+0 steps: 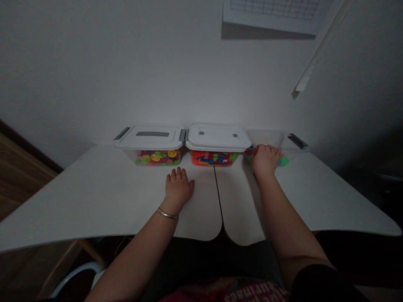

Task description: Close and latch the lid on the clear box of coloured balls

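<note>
My left hand [178,188] lies flat on the white table [103,197], palm down, fingers together, holding nothing, with a silver bangle on the wrist. My right hand [265,160] reaches into the open clear box [267,137] at the right, over colourful plastic pieces; its fingers curl down and I cannot tell whether they grip a piece. A green piece [284,161] shows just right of that hand. Two lidded boxes stand along the wall: the left box [151,144] and the middle box [217,142], both filled with coloured toy pieces.
A second white table [315,197] joins the first at a seam in the middle. The wall stands directly behind the boxes. A wooden panel [22,176] is at the left, and a chair part [75,274] shows below the table edge.
</note>
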Motion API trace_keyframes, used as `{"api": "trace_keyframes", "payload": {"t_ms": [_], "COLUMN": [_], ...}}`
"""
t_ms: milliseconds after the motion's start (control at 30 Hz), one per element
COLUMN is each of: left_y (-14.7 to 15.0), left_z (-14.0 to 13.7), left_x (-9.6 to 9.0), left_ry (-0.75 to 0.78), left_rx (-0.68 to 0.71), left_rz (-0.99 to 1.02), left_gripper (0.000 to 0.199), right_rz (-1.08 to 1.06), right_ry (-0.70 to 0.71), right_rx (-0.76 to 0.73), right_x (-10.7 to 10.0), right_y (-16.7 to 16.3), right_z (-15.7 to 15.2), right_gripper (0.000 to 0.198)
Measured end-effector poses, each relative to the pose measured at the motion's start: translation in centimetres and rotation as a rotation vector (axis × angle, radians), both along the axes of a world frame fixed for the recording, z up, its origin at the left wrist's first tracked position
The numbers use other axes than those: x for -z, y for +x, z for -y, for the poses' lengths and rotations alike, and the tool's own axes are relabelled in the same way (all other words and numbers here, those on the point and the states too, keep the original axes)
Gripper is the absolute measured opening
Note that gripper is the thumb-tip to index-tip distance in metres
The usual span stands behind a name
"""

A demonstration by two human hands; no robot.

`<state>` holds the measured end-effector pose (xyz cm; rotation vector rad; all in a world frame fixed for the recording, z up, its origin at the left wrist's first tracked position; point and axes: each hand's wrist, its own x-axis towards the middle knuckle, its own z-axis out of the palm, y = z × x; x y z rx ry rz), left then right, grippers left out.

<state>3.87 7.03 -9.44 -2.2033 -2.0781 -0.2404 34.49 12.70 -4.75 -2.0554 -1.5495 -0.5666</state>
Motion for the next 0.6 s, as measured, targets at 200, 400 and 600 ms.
{"api": "trace_keyframes", "payload": {"t_ms": [200, 400, 600], "left_y": [-0.2, -0.1, -0.2], "left_z": [0.0, 0.1, 0.1], "left_x": [0.1, -0.3, -0.2], "left_ry": [0.05, 0.012, 0.028], "left_rx": [0.01, 0.01, 0.016], "left_rz": [0.004, 0.016, 0.022], "left_gripper": [0.062, 0.063, 0.062], "right_rz": [0.039, 0.047, 0.063], "right_ry": [-0.062, -0.032, 0.053], "right_rx": [0.016, 0.02, 0.015], "right_x": [-0.8, -1.1, -3.1], "right_y": [1.0, 2.2, 3.4], "right_z": [0.1, 1.1, 3.4], "right_gripper": [0.032, 0.03, 0.028]}}
